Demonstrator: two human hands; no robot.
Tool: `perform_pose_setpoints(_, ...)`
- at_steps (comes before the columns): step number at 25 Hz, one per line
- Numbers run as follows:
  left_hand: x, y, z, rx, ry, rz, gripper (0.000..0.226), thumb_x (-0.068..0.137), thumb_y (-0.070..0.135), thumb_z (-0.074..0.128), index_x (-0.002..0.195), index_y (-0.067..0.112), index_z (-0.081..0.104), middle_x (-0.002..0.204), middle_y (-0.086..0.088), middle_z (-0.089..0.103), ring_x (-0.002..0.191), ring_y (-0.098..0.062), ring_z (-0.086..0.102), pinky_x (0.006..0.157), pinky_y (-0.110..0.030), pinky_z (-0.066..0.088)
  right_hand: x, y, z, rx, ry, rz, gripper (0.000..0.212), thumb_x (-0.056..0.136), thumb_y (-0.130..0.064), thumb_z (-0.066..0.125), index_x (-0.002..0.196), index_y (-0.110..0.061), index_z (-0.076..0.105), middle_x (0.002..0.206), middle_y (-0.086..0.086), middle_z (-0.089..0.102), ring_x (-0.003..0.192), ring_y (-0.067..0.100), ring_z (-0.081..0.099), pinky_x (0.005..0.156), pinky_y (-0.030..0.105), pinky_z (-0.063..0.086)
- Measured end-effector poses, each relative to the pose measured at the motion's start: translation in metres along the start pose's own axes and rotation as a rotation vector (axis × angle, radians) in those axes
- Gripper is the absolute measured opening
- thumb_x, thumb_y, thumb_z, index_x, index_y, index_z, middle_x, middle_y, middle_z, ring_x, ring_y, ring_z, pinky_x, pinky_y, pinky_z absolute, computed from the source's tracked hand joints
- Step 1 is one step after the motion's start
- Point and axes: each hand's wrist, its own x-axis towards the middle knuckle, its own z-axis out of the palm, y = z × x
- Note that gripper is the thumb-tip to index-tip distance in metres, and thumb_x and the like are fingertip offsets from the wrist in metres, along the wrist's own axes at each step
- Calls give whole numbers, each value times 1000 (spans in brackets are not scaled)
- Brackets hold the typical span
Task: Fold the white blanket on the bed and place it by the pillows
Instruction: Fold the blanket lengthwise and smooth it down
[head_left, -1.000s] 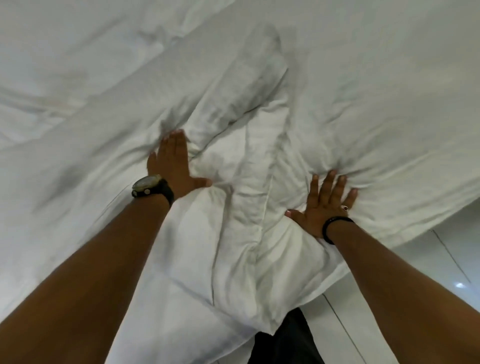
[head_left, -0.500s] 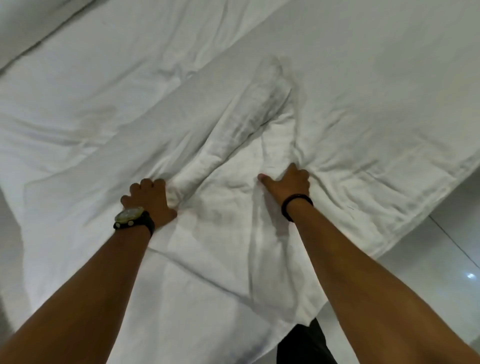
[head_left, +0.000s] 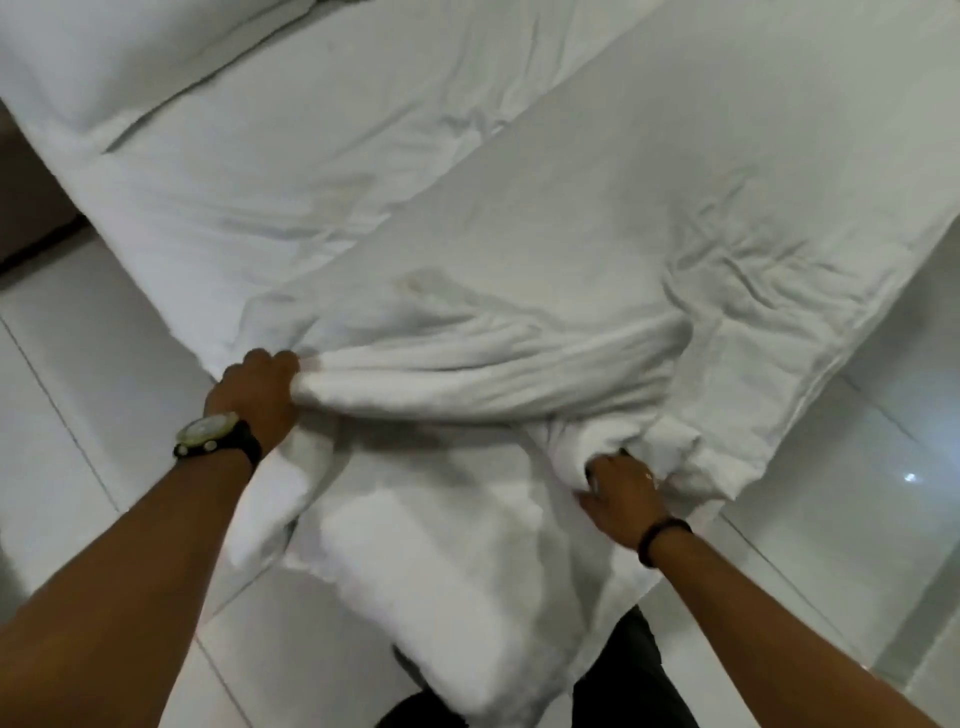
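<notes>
The white blanket (head_left: 597, 218) lies spread over the bed, with a bunched ridge of cloth stretched between my hands near the bed's corner. My left hand (head_left: 254, 395), with a watch on its wrist, is closed around the left end of that ridge. My right hand (head_left: 621, 491), wearing a dark wristband, grips a wad of the blanket at the ridge's right end. Part of the blanket hangs off the bed's corner in front of me. White pillows (head_left: 78, 57) lie at the top left.
The white bed sheet (head_left: 249, 171) shows left of the blanket. A glossy white tiled floor (head_left: 841, 519) flanks the bed on both sides. My dark trousers (head_left: 618, 691) show at the bottom. Something dark brown (head_left: 28, 202) stands at the far left edge.
Both hands went from pressing flat on the blanket to closing on bunched cloth and drawing it towards me. The view has pulled back, so the pillows and floor now show.
</notes>
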Motion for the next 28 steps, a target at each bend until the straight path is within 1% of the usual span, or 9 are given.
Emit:
perform_pose_setpoints(2,-17,-49,-11,29,10,27,30,80,4,61,109,2,56,103,-27,50,87,-46,56,71,-52,51,-25,-26,14,130,4,190,34,77,-36,78,64,-16,54,68,2,61,71,21,59,63,31,41)
perform_pose_setpoints(4,-26,-69,-12,-6,1,55,31,74,2,68,104,2,59,101,-27,50,85,-47,55,69,-55,50,-15,-34,13,366,113,359,38,72,-34,83,60,-17,51,59,-9,57,58,9,56,60,34,48)
perform_pose_setpoints(6,-28,-69,-7,-58,0,60,32,73,3,71,104,2,60,103,-27,53,88,-46,57,72,-55,50,0,-36,10,285,27,389,29,77,-20,79,98,-7,64,108,10,65,104,21,60,99,45,43)
perform_pose_setpoints(8,-34,-64,7,-45,-28,118,35,73,6,74,104,3,59,105,-23,55,90,-45,58,72,-53,50,12,-36,14,262,47,365,45,82,-10,72,123,-4,54,136,19,49,128,31,43,111,41,28)
perform_pose_setpoints(12,-23,-65,17,-63,-42,172,58,75,5,70,130,9,51,129,-23,50,108,-47,54,85,-54,47,7,-60,14,583,404,329,21,88,2,61,109,2,62,110,22,64,102,30,59,85,33,44)
perform_pose_setpoints(16,8,-74,25,-12,-188,396,73,78,4,64,145,23,43,158,-16,28,136,-41,38,107,-51,39,-33,-96,47,350,235,237,7,87,-9,64,84,-14,63,85,-1,61,82,20,57,70,26,36)
perform_pose_setpoints(19,23,-88,28,24,-201,643,38,83,21,56,120,22,66,127,-13,61,113,-36,57,92,-45,49,-79,-128,92,225,71,297,5,87,-7,62,90,-8,66,93,8,68,89,27,62,75,31,44)
perform_pose_setpoints(24,-2,-129,5,271,-151,931,20,77,21,68,97,21,72,97,-8,68,89,-34,62,69,-38,47,-144,-196,135,199,28,564,17,84,-7,58,92,-22,60,100,2,63,98,27,60,77,28,40)
perform_pose_setpoints(28,-55,-196,30,462,-329,1160,37,43,12,90,75,20,73,75,-6,69,69,-31,67,51,-33,54,-204,-207,173,-75,-110,729,41,85,1,51,116,-23,61,133,7,55,129,27,47,115,32,19)
